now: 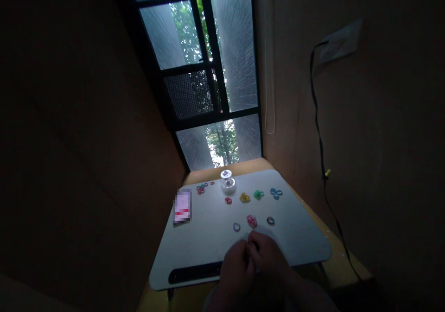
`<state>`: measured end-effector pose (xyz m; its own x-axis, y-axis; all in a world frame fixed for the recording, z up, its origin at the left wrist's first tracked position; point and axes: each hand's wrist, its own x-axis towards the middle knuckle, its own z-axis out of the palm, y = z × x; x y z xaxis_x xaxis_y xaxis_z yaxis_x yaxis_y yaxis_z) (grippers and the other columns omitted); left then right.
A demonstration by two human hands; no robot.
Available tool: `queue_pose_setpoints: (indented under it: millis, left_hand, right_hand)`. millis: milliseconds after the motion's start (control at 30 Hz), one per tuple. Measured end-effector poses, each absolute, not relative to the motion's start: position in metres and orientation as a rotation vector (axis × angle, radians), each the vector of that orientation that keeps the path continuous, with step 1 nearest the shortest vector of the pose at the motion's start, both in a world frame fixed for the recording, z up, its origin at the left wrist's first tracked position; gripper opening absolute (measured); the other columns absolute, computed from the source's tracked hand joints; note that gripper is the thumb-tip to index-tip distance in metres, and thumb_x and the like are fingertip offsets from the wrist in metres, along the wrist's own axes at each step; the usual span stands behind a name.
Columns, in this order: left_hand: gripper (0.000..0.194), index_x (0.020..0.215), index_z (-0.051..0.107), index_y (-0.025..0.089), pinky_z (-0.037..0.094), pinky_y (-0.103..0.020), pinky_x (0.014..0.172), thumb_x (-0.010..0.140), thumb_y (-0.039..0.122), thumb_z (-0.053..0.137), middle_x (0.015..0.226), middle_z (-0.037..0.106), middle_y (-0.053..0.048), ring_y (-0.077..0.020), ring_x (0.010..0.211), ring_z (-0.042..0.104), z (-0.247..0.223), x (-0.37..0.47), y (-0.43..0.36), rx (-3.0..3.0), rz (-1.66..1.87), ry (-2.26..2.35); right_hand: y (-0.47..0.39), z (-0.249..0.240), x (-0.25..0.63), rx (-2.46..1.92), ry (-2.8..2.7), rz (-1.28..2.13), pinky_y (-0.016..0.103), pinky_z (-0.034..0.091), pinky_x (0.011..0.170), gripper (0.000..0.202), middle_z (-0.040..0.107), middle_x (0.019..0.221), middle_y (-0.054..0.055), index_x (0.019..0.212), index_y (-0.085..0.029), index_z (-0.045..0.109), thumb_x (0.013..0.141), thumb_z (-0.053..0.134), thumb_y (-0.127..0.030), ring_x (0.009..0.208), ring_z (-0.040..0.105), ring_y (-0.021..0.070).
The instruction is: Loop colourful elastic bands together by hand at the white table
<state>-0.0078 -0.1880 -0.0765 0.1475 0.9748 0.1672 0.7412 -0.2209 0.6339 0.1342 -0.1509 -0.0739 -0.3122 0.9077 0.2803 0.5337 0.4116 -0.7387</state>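
My left hand [236,266] and my right hand [269,255] meet over the near edge of a white lap table [198,242]. Both are closed, their fingertips pressed together; anything between them is too dark and small to make out. Just beyond my fingers are a pink bunch of small bands [252,220], a pale purple band [237,227] and a dark ring-shaped band [270,220]. Farther back sit red bands [228,200], a yellow bunch [244,197], a green bunch [258,194] and blue bands [276,193]. Mixed-colour bands [201,189] lie at the back left.
A clear round container [228,184] stands at the back, with what seems its lid behind. On the left lies a blurred-out pinkish rectangle [182,206]. A black slot [194,272] runs along the front edge. A black cable [316,103] hangs on the right wall.
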Motion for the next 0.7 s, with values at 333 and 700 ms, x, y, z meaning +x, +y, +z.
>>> queue_pose_setpoints:
  millis: [333, 700]
  left_hand:
    - [0.012, 0.088, 0.057, 0.02, 0.04, -0.031, 0.072, 0.09, 0.027, 0.048, 0.088, 0.065, -0.006, -0.0207, 0.08, 0.059, -0.07, -0.0058, -0.1885, 2.023, 0.766, 1.652]
    - [0.015, 0.09, 0.058, 0.02, 0.039, -0.03, 0.07, 0.091, 0.03, 0.047, 0.088, 0.065, -0.006, -0.0202, 0.08, 0.058, -0.0738, -0.0065, -0.1876, 1.993, 0.79, 1.64]
  right_hand:
    - [-0.1514, -0.0725, 0.1344, -1.24, -1.982, 0.694, 0.025, 0.032, 0.062, 0.015, 0.061, 0.07, 0.0, 0.074, -0.02, 0.055, 0.085, 0.046, -0.02, 0.066, 0.054, 0.0146]
    - [-0.1527, -0.0679, 0.133, -1.269, -1.977, 0.724, 0.026, 0.032, 0.061, 0.014, 0.058, 0.069, 0.0, 0.071, -0.02, 0.053, 0.084, 0.045, -0.02, 0.065, 0.051, 0.0149]
